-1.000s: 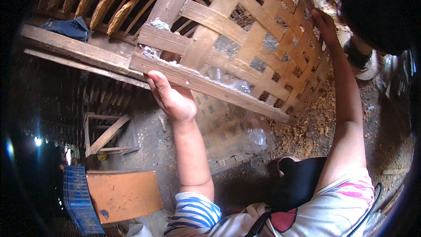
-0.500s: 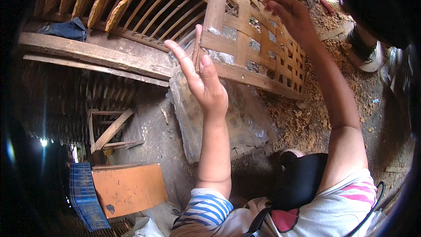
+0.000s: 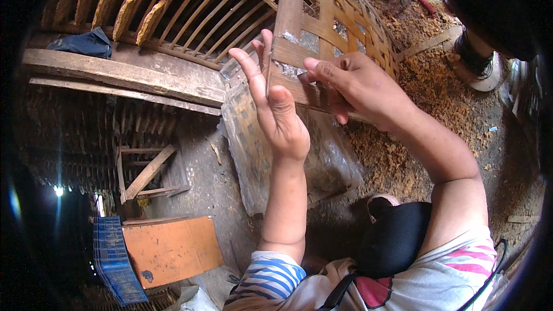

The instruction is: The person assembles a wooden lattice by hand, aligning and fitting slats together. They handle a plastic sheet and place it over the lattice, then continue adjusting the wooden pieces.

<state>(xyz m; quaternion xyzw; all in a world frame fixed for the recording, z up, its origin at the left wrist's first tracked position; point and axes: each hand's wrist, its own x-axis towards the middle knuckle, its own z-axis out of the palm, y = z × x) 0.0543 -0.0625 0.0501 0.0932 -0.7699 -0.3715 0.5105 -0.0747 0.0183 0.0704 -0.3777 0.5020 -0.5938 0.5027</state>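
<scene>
A woven bamboo panel (image 3: 288, 8) with a flat wooden frame stands tilted in front of me, its strips crossing with open gaps. My left hand (image 3: 282, 121) is upright at the panel's near left corner, fingers stretched and thumb apart, with the palm side against the frame's end. My right hand (image 3: 368, 89) is closed over the panel's lower rail, thumb on the upper face and fingertips curled beneath the edge. Below the panel, a flat bundle wrapped in clear plastic (image 3: 247, 144) lies on the floor.
Beyond the panel is a slatted bamboo rack (image 3: 201, 8). A thick plank (image 3: 115, 69) runs left, with dark cloth (image 3: 83, 43) above it. Lower left are an orange box (image 3: 170, 250), a blue crate (image 3: 115, 259) and a wooden frame (image 3: 150, 170). Crumbly brown debris (image 3: 415, 161) covers the right floor near another person's shoe (image 3: 475, 72).
My right hand has come down and left from the panel's upper part to its lower rail and closed there. My left hand has shifted slightly right, and the panel has moved slightly.
</scene>
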